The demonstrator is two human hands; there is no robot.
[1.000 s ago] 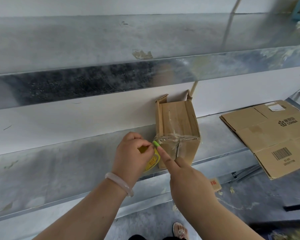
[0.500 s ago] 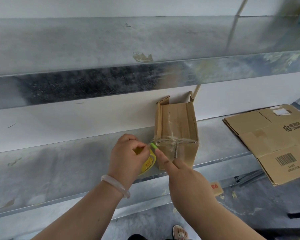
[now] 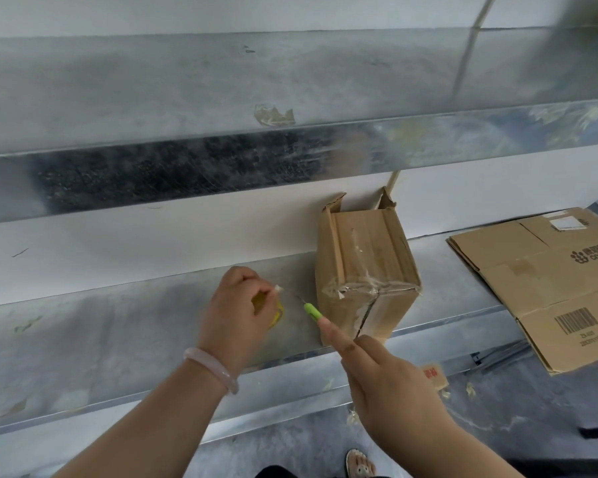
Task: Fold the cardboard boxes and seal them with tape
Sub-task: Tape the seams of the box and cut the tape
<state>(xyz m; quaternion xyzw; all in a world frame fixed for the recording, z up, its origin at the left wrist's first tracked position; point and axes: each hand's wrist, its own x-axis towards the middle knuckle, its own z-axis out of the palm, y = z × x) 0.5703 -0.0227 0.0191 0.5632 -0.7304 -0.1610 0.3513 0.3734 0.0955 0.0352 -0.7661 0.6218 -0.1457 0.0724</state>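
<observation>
A small folded cardboard box (image 3: 366, 267) lies on its side on the metal shelf (image 3: 118, 326), its near end sealed with clear tape and its far flaps standing open. My left hand (image 3: 237, 313) grips a yellow tape roll (image 3: 273, 313) left of the box, apart from it. My right hand (image 3: 390, 381) holds a green utility knife (image 3: 313, 311), index finger laid along it, with the thin blade pointing toward the roll. A stack of flat cardboard boxes (image 3: 546, 281) lies at the right on the shelf.
A second metal shelf (image 3: 290, 81) runs above, with a scrap of tape (image 3: 273, 115) stuck near its edge. White wall shows behind. Below the shelf is grey floor with cardboard scraps (image 3: 434, 374) and a sandalled foot (image 3: 359, 464).
My left hand has pulled the tape roll leftward, away from the box's taped end. The knife has also come off the box corner and now sits in the gap between roll and box.
</observation>
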